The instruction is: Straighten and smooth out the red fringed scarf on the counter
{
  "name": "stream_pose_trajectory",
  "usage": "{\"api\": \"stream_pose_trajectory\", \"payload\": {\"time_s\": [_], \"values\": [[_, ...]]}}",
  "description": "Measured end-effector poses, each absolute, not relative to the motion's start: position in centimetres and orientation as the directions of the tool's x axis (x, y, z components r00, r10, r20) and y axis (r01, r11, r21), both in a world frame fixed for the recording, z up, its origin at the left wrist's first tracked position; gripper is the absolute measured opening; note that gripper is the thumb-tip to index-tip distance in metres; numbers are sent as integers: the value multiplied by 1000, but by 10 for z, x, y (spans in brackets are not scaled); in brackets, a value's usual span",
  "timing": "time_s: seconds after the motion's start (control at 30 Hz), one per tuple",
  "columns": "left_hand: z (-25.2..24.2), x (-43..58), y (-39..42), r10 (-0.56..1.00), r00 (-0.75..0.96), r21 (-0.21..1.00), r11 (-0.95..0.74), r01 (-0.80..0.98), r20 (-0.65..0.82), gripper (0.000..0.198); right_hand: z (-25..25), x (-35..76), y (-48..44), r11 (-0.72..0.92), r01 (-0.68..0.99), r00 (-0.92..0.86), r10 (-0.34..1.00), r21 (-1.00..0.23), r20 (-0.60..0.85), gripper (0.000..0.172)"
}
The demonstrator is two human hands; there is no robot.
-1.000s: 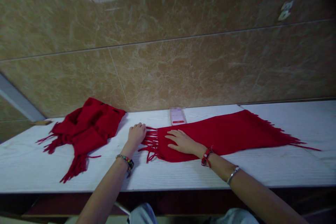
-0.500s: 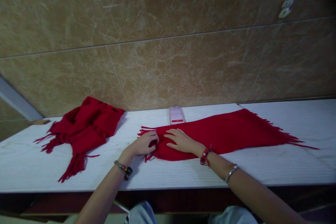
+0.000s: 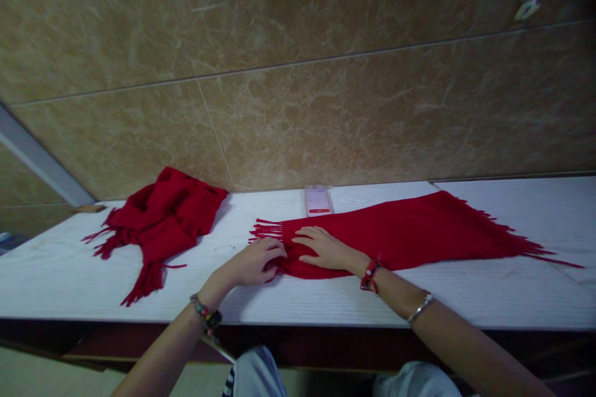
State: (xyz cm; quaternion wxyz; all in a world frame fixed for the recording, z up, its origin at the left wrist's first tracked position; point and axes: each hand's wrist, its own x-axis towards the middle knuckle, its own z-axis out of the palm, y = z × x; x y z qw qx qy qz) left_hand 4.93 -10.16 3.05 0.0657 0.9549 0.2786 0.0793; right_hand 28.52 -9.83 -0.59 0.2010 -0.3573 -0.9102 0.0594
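A red fringed scarf [image 3: 410, 232] lies stretched out across the white tabletop, with fringe at both ends. Near its left end, my left hand [image 3: 258, 260] is closed on the scarf's front corner, fingers curled over the cloth. My right hand [image 3: 323, 250] rests flat on the scarf just to the right, fingers spread. Part of the left fringe is hidden under my left hand. Further left, a second red scarf [image 3: 170, 217] lies in a loose, rumpled pile, its fringe hanging toward the front.
The white tabletop [image 3: 372, 304] runs along a brown marbled wall [image 3: 326, 118]. A small pale card or packet with a red stripe [image 3: 319, 201] lies behind the scarf. A small brown block [image 3: 88, 208] sits at the back left. Dark shelving shows below the front edge.
The camera view has shifted slightly. My left hand has closed more over the scarf's left front corner, and the left fringe lies straighter. My right hand stays flat on the cloth.
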Motion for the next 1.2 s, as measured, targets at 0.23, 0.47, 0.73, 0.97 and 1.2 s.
{"api": "stream_pose_trajectory", "payload": {"time_s": [0.23,0.47,0.73,0.97,1.2], "values": [[29,47,-101,592,796,213,-800,561,127,18,15,288,-116,822,481,-769,563,-305,302,34],[29,53,-99,592,803,114,-804,583,69,18,11,274,-125,863,482,-812,505,-151,293,16],[54,42,-107,611,785,128,-790,599,102,13,12,269,-128,838,539,-715,509,-86,480,19],[39,49,-126,632,774,102,-773,626,42,16,3,262,-135,874,469,-842,399,127,363,19],[25,71,-122,592,802,-76,-798,597,81,13,-2,262,-132,839,541,-776,472,56,419,23]]}}
